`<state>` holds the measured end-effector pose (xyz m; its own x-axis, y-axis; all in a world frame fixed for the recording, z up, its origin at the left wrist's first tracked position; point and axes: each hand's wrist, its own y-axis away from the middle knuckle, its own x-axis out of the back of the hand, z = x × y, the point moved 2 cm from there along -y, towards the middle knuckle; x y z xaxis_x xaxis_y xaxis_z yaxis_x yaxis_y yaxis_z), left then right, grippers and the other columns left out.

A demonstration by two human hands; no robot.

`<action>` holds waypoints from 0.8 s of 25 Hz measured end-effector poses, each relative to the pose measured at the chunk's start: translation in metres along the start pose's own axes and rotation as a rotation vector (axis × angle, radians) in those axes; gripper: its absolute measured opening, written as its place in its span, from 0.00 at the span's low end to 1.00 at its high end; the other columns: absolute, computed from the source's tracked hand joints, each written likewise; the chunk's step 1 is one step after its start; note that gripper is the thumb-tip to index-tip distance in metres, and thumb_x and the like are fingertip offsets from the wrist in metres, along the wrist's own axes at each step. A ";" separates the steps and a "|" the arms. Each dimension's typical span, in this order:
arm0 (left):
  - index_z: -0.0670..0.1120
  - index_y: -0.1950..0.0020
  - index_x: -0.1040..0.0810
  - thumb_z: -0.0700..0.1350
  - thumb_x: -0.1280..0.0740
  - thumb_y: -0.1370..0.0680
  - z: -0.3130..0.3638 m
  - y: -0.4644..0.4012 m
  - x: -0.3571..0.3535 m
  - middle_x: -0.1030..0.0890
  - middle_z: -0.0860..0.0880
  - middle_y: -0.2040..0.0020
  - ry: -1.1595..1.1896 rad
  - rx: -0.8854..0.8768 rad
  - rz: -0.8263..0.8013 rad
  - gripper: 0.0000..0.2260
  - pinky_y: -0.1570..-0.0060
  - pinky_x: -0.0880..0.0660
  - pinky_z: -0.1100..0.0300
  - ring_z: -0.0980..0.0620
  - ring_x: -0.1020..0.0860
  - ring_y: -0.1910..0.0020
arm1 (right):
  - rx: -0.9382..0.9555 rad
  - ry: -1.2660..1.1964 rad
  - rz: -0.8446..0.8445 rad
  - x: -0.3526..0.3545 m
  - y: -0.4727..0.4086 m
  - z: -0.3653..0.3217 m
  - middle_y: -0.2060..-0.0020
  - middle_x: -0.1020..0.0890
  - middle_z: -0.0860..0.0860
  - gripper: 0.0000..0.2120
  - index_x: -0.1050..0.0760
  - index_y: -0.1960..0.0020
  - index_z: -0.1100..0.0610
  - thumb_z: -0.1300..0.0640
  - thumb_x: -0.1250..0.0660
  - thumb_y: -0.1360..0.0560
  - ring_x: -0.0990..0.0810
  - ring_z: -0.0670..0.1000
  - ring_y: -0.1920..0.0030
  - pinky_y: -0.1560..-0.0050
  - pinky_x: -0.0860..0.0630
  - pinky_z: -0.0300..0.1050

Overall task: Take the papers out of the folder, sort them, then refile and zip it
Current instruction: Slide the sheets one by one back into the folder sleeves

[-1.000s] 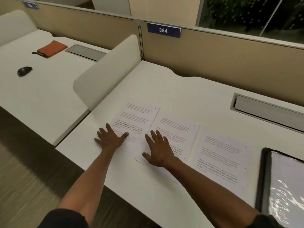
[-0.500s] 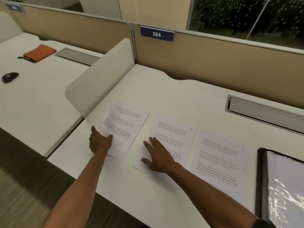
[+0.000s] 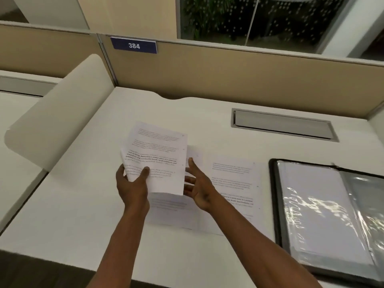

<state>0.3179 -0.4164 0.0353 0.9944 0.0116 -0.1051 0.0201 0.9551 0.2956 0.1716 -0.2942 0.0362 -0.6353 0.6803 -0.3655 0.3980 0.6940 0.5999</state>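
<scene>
Left hand [image 3: 133, 183] grips lifted sheet [image 3: 160, 154] (right hand [image 3: 197, 188] just beside).

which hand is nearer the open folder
Right. The right hand hovers open over the sheets on the desk, closer to the folder. The left hand holds lifted papers farther away.

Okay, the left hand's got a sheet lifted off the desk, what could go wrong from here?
The lifted sheet is pinched only at its lower corner by the left hand and already bends, so it might crease or slip. The open right hand hovers over the middle sheet and could nudge it over the right sheet, muddling the order.
</scene>
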 end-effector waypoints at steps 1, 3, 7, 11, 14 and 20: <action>0.50 0.30 0.29 0.38 0.23 0.28 -0.005 0.018 -0.012 0.20 0.51 0.40 -0.016 -0.015 -0.046 0.30 0.41 0.22 0.52 0.52 0.19 0.44 | 0.016 -0.042 0.004 0.012 0.010 -0.009 0.44 0.15 0.56 0.26 0.21 0.36 0.53 0.35 0.33 0.25 0.15 0.56 0.47 0.44 0.18 0.53; 0.52 0.29 0.30 0.39 0.23 0.28 -0.018 0.054 -0.033 0.21 0.53 0.38 -0.075 -0.044 -0.152 0.30 0.43 0.22 0.55 0.55 0.20 0.43 | 0.079 -0.083 0.036 0.046 0.026 -0.023 0.43 0.15 0.54 0.21 0.20 0.36 0.52 0.40 0.31 0.23 0.15 0.56 0.45 0.46 0.18 0.53; 0.54 0.27 0.33 0.42 0.23 0.27 -0.048 0.123 -0.074 0.23 0.53 0.36 -0.209 -0.039 -0.362 0.32 0.43 0.23 0.55 0.55 0.22 0.40 | 0.171 -0.056 0.221 0.133 0.056 -0.026 0.41 0.16 0.53 0.18 0.22 0.35 0.54 0.61 0.28 0.23 0.15 0.55 0.45 0.54 0.17 0.48; 0.55 0.26 0.35 0.49 0.24 0.26 -0.075 0.182 -0.105 0.23 0.52 0.37 -0.387 -0.013 -0.524 0.32 0.44 0.24 0.52 0.52 0.24 0.41 | 0.206 -0.055 0.325 0.216 0.096 -0.013 0.42 0.15 0.53 0.19 0.22 0.36 0.56 0.67 0.29 0.24 0.15 0.55 0.45 0.50 0.17 0.49; 0.57 0.27 0.34 0.54 0.25 0.26 -0.099 0.223 -0.128 0.22 0.51 0.38 -0.484 0.027 -0.624 0.31 0.42 0.22 0.45 0.51 0.23 0.42 | 0.225 -0.085 0.360 0.283 0.133 -0.005 0.43 0.15 0.53 0.17 0.21 0.37 0.56 0.68 0.29 0.24 0.15 0.56 0.44 0.46 0.17 0.54; 0.52 0.31 0.28 0.55 0.28 0.24 -0.129 0.304 -0.183 0.24 0.53 0.38 -0.628 0.036 -0.755 0.24 0.45 0.25 0.54 0.52 0.25 0.42 | 0.184 -0.087 0.411 0.403 0.199 0.005 0.44 0.14 0.53 0.17 0.21 0.38 0.55 0.68 0.31 0.24 0.15 0.56 0.45 0.50 0.17 0.55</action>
<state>0.1282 -0.0902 0.0223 0.5927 -0.7680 0.2424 0.6661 0.6367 0.3886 -0.0018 0.1191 0.0046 -0.3449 0.9198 -0.1869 0.7215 0.3872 0.5740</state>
